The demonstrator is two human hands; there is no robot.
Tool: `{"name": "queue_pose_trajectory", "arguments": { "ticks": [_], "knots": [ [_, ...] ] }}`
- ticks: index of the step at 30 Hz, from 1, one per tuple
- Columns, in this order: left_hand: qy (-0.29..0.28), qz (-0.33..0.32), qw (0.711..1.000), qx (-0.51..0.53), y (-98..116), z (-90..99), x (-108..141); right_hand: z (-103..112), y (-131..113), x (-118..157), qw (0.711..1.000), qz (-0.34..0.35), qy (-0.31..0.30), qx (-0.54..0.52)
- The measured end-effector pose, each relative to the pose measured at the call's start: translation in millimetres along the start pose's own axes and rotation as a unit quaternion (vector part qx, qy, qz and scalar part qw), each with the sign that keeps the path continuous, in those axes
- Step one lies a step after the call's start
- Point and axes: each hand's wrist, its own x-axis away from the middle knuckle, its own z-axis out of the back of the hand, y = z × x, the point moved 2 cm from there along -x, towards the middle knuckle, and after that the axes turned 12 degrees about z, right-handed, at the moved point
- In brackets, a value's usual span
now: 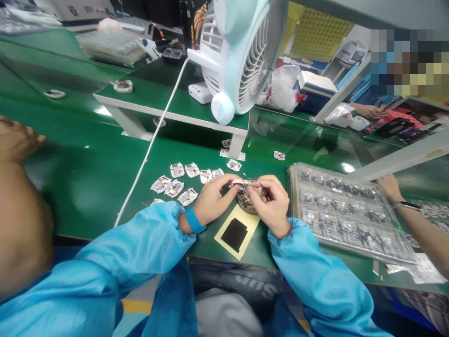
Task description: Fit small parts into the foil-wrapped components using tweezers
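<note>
My left hand (211,200), with a blue band at the wrist, pinches a small white watch-like housing (240,182) between thumb and fingers. My right hand (272,202) is closed at the housing's right end, its thumb and index finger pressed together; whether a small part or tool sits in them I cannot make out. Below both hands stands a round dish (250,206) of tiny dark parts. It rests at the top of a yellow sheet (231,214) bearing a black rectangular patch (234,235). Several similar white housings (174,188) lie left of my left hand.
Stacked clear trays (347,210) of small parts stand on the right. A light-blue fan (245,56) sits on a raised green shelf (175,100), its white cable (151,145) running down leftwards. Co-workers' arms reach in at left (21,201) and right (417,229).
</note>
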Motion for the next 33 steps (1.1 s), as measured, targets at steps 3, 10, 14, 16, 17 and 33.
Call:
{"name": "queue_pose_trajectory", "arguments": {
  "ticks": [3,10,14,16,17,33],
  "knots": [
    [-0.001,-0.003,1.000,-0.010,0,0.3,0,-1,0,1,0.999,0.033,-0.015,0.009],
    [-0.001,-0.001,1.000,-0.029,0,0.6,2,-5,6,4,0.998,0.034,-0.046,-0.014],
    [0.004,-0.004,0.999,-0.032,2,1.0,2,-6,6,4,0.998,0.034,-0.047,-0.016],
    [0.000,-0.010,0.999,-0.034,3,1.5,2,-6,6,4,0.998,0.039,-0.045,-0.020],
    [-0.002,-0.013,0.999,-0.037,3,2.0,2,-6,7,4,0.998,0.040,-0.047,-0.020],
    [-0.003,-0.076,0.980,-0.186,6,9.2,2,-9,13,6,0.994,0.013,-0.104,-0.025]
  ]
}}
